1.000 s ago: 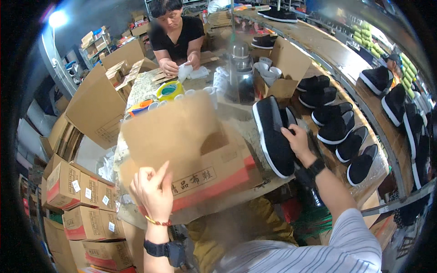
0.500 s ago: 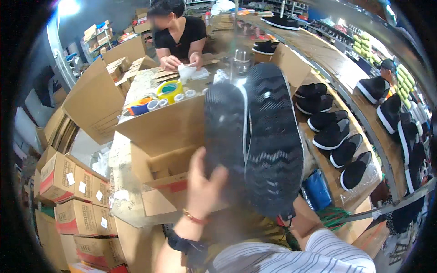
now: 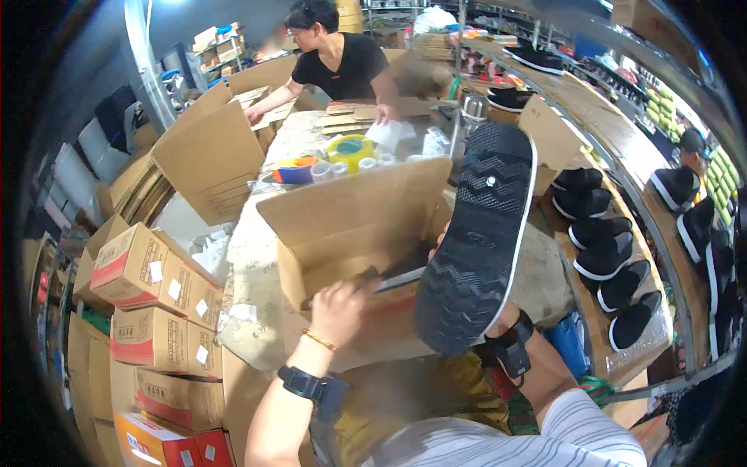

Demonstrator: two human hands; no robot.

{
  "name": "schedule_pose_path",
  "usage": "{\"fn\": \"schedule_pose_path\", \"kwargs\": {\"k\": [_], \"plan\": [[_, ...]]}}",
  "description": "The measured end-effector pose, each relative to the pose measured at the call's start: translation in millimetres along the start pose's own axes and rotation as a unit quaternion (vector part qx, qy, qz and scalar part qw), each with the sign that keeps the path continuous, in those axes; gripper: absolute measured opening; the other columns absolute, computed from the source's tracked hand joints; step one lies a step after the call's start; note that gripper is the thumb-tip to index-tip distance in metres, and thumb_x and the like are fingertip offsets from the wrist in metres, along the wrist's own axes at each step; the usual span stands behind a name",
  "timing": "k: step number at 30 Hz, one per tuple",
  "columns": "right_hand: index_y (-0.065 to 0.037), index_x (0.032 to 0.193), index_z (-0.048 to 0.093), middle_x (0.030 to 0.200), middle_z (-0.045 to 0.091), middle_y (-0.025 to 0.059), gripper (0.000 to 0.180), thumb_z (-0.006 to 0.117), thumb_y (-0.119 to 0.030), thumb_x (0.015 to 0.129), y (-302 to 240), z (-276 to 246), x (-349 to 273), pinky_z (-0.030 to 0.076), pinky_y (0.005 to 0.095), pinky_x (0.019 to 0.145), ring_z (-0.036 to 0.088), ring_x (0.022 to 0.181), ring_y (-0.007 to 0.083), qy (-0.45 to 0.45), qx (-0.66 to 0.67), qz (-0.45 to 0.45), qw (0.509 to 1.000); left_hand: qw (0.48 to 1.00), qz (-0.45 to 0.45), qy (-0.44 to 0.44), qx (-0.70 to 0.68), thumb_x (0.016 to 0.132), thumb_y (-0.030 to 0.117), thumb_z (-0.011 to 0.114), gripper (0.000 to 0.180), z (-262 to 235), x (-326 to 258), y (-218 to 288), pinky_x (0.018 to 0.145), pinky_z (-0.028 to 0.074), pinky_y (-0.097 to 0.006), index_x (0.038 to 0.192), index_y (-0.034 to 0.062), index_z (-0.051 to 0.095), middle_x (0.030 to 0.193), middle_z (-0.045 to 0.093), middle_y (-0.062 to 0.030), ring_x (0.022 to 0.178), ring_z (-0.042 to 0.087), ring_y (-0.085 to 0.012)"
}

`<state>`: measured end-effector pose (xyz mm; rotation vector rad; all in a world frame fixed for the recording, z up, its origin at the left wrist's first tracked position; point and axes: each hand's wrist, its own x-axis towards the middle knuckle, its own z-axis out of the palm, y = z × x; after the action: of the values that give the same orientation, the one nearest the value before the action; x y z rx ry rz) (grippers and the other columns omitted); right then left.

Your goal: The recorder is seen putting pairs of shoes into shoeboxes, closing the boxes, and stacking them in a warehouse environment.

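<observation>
My left hand (image 3: 338, 313) is closed on one end of a black shoe (image 3: 406, 270) with a white sole edge, lying tilted at the opening of a cardboard box (image 3: 350, 206). Its grip is partly blurred. A second black shoe (image 3: 481, 241) is held up on the right, its zigzag-patterned sole facing me. Behind that sole my right hand (image 3: 504, 319) grips it; most of the fingers are hidden and only a few tips show by the shoe's left edge. The box stands on the worktable in front of me, its lid raised at the far side.
Pairs of black shoes (image 3: 603, 257) line a board at right. Yellow tape (image 3: 350, 150) and small white rolls lie behind the box. Closed cartons (image 3: 159, 272) are stacked at left, near a large open carton (image 3: 214, 159). Across the table a person (image 3: 338, 66) in black reaches into cartons.
The two shoes, side by side before, are now apart. My left hand has brought one down to the box; the right keeps the other raised. The person opposite has reached toward the cartons.
</observation>
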<state>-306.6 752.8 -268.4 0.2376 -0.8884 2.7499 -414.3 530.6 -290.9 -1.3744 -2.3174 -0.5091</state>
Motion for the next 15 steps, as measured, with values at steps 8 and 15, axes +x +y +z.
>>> {"fn": "schedule_pose_path", "kwargs": {"k": [8, 15], "plan": [[-0.004, 0.078, 0.058, 0.097, 0.060, 0.0128, 0.015, 0.069, -0.003, 0.068, 10.1, 7.3, 62.0, 0.047, 0.0377, 0.081, 0.058, 0.091, 0.0289, -0.197, -0.761, -0.261, 0.560, 0.987, 0.103, 0.122, -0.021, 0.073, 0.007, 0.062, 0.020, -14.0, 0.9, 6.8, 0.075, 0.052, -0.034, 0.091, 0.0123, 0.069, 0.096, 0.064, -0.0074, 0.090, 0.061, -0.0231], [-0.004, 0.085, 0.054, 0.091, 0.058, 0.0147, 0.011, 0.061, -0.011, 0.082, -37.4, -68.5, 83.3, 0.047, 0.0419, 0.072, 0.058, 0.082, 0.0343, 0.098, -0.740, -0.262, 0.612, 0.956, -0.189, 0.197, -0.112, 0.070, 0.014, 0.076, 0.052, -23.5, -17.4, -102.3, 0.090, 0.042, -0.040, 0.119, 0.0089, 0.060, 0.109, 0.053, -0.0135, 0.101, 0.051, -0.0268]]}}
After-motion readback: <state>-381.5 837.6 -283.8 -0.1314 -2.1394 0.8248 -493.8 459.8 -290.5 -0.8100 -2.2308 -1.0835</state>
